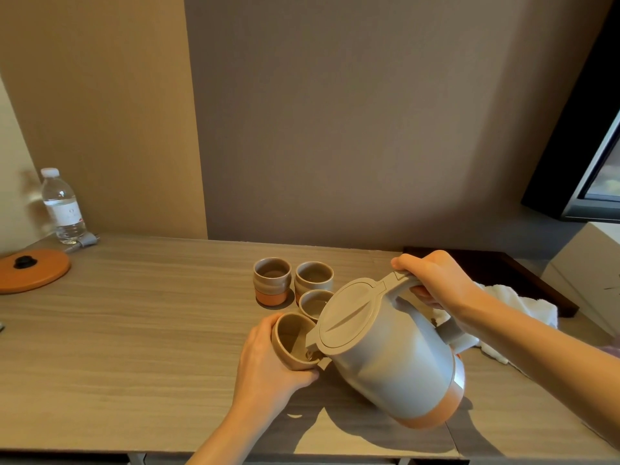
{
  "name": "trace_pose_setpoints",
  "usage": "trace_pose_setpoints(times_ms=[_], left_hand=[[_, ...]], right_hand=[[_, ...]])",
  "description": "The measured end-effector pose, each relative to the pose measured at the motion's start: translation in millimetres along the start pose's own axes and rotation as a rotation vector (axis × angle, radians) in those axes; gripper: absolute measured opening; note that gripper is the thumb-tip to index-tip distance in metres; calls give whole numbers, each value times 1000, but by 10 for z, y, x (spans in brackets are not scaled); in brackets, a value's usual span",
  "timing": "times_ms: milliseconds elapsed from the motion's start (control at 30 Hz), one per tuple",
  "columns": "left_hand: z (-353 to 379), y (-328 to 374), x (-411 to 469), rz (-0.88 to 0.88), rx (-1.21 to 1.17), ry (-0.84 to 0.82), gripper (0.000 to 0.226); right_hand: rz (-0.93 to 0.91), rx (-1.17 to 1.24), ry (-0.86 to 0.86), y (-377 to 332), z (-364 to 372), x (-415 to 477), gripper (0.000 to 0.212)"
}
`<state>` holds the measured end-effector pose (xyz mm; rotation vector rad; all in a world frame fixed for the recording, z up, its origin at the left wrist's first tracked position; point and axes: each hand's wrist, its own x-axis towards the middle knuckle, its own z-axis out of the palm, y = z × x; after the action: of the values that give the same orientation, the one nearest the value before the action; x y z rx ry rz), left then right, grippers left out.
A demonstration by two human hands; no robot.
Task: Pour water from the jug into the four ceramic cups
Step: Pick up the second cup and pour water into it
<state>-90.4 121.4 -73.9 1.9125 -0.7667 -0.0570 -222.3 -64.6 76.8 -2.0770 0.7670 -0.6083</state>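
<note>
jug [392,360], four cups [271,280], two hands [265,370]

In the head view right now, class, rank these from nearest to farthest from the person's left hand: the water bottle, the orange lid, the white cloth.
Measured from the left hand:
1. White cloth, to its right, behind the jug-holding arm.
2. Orange lid, at the table's far left.
3. Water bottle, back left corner, beyond the lid.
</note>
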Motion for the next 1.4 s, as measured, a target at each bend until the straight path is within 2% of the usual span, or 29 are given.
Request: trace_pose_setpoints(times_ms=[367, 800, 1400], left_hand=[[12, -56, -55, -32, -110, 14, 86], [49, -124, -105, -147, -169, 2, 98], [17, -106, -144, -185, -283, -7, 89]], right_hand=[[29, 25, -27, -29, -7, -19, 51], [-13, -11, -51, -30, 48, 0, 49], [-38, -11, -36, -32, 62, 1, 54]])
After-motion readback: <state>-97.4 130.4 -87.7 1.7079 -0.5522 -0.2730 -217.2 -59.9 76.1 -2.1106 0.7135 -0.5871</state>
